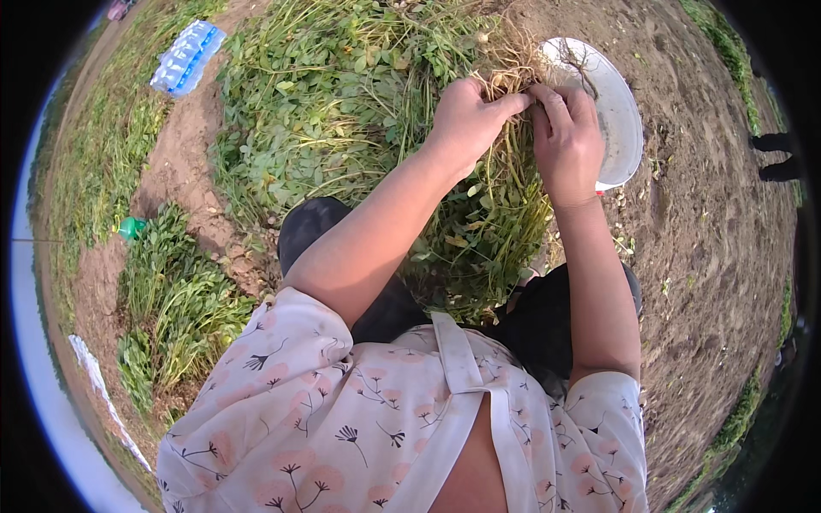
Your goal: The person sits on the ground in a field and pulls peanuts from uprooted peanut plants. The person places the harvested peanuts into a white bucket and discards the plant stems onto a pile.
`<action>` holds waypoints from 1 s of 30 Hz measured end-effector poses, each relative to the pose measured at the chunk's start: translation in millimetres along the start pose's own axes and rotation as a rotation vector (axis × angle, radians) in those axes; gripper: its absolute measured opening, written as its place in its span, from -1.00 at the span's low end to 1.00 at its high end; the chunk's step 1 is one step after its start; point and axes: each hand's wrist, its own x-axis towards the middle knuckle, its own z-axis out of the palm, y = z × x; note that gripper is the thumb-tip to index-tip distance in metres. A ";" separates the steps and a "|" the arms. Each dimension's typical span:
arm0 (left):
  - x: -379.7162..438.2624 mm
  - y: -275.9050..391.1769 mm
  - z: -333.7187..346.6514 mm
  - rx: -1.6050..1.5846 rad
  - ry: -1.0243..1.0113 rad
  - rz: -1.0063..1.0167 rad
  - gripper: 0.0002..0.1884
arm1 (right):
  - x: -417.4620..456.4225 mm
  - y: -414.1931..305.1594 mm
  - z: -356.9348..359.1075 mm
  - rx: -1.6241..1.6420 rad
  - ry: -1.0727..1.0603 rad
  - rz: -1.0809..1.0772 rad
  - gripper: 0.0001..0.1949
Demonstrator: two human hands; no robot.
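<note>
My left hand grips a bunch of pulled peanut plants at their tan, stringy roots. Close beside it, my right hand pinches into the same roots, its thumb and fingertips meeting the left thumb. Whatever small piece lies between those fingertips is hidden. Leafy green stems hang from the bunch down between my knees. Just beyond my right hand is a white plastic basin, partly covered by the hand, with dark, thin roots across its far rim.
A large heap of peanut plants lies ahead and left. Shrink-wrapped water bottles, a green bottle and another plant pile are on the left. Bare soil with scattered pods stretches right, where a person's dark-clothed legs show.
</note>
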 end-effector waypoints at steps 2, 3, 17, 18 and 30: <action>-1.0 0.9 0.1 0.034 -0.019 0.031 -0.79 | 1.7 4.3 -0.5 0.026 0.005 -0.034 -0.83; -3.6 6.4 -0.2 0.018 -0.042 0.057 -0.79 | 2.1 5.8 -1.0 0.041 0.006 -0.051 -0.85; -4.0 11.8 -2.2 -0.048 0.001 -0.003 -0.72 | -1.2 24.4 -25.2 1.363 0.150 0.649 -0.84; -3.8 11.7 -0.7 -0.047 0.008 0.000 -0.71 | 0.7 29.3 -25.7 1.255 0.205 0.629 -0.85; -10.5 6.5 12.1 -0.034 -0.107 0.009 -0.69 | 13.8 24.2 -40.8 1.481 0.248 0.816 -0.78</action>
